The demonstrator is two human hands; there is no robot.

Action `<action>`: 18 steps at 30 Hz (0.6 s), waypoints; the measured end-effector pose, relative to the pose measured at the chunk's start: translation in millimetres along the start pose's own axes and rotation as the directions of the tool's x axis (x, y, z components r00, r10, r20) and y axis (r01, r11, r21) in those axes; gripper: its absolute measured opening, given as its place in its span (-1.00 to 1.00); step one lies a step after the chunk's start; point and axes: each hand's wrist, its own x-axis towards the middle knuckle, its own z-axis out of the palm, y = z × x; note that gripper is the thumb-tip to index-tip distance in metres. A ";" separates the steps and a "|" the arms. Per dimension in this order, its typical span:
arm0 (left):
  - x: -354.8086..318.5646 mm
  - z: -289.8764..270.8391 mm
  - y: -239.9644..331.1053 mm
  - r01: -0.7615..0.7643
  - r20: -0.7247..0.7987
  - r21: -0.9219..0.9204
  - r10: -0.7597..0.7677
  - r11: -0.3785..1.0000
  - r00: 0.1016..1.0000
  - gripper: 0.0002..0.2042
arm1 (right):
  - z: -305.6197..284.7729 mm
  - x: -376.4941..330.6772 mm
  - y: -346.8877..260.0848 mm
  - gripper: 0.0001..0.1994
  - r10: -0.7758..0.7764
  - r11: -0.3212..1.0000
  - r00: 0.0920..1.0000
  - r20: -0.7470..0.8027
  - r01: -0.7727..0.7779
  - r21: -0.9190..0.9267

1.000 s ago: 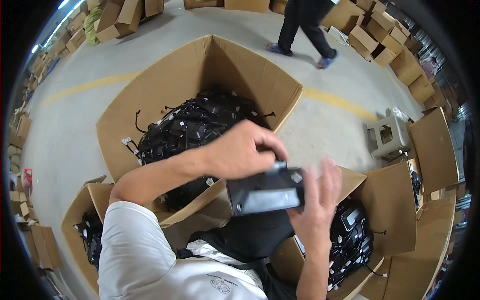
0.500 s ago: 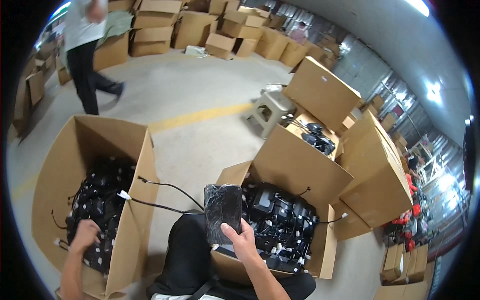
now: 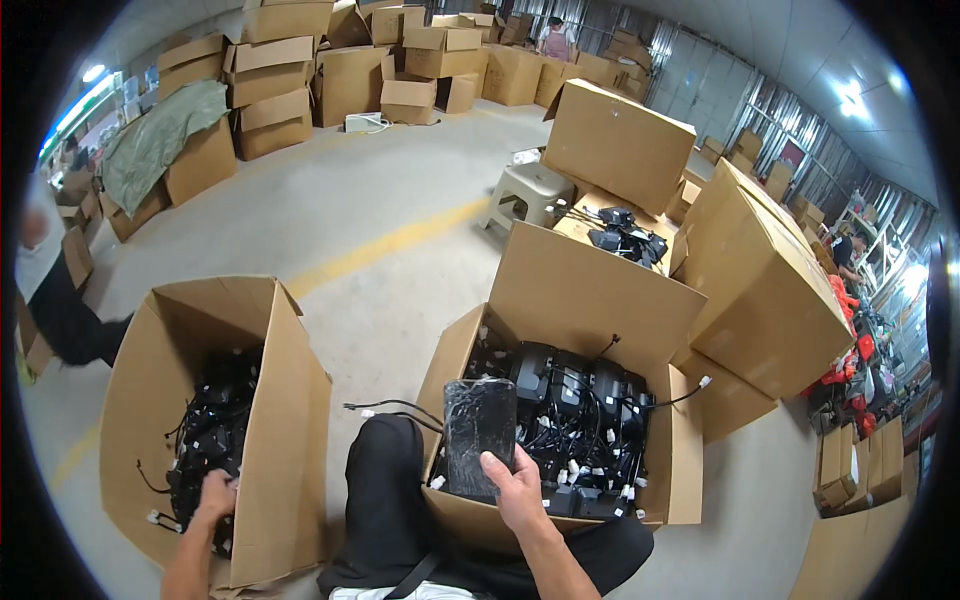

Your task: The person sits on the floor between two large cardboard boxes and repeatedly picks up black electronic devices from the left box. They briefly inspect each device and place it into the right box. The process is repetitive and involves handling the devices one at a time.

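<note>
My right hand (image 3: pixel 520 490) grips the lower edge of a flat, black rectangular unit in shiny clear film (image 3: pixel 478 425), thumb on its face. A pair of black cables (image 3: pixel 400 408) runs out to its left. The unit is held above the near left part of an open carton (image 3: pixel 682 455) packed with black plastic units (image 3: pixel 590 385), cables and white connectors. My left hand (image 3: pixel 217 494) reaches into another open carton (image 3: pixel 290 440), its fingers curled against a heap of black cabled parts (image 3: pixel 215 420). A small white piece shows beside the fingertips; what they hold is hidden.
Behind the right carton, more black parts (image 3: pixel 625 238) lie on a box near a grey plastic stool (image 3: pixel 525 195). Large cartons (image 3: pixel 770 275) stand at the right. A person (image 3: pixel 55 280) is at the far left, and stacked boxes (image 3: pixel 350 85) line the back.
The view has turned, so the cartons sit differently. My right hand still holds the black unit, now over the right carton. My left hand's fingers have curled in among the parts. The walking person moved left.
</note>
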 end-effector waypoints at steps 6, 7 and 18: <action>-43.4 -146.8 171.5 -0.239 -0.603 -0.220 0.060 0.946 0.795 -0.83 | 45.3 6.2 3.1 -0.71 -0.030 0.997 1.000 -0.008 0.031 0.077; -44.7 -150.4 203.3 -0.311 -0.614 -0.175 0.143 0.934 0.776 -0.84 | 49.4 9.0 8.1 -0.73 -0.052 0.996 0.999 0.001 0.052 0.078; -70.2 -71.1 375.5 -0.187 0.069 -0.807 0.404 0.560 0.912 -0.69 | 92.4 -23.5 -13.1 -0.31 -0.192 0.952 0.955 0.225 0.237 -0.192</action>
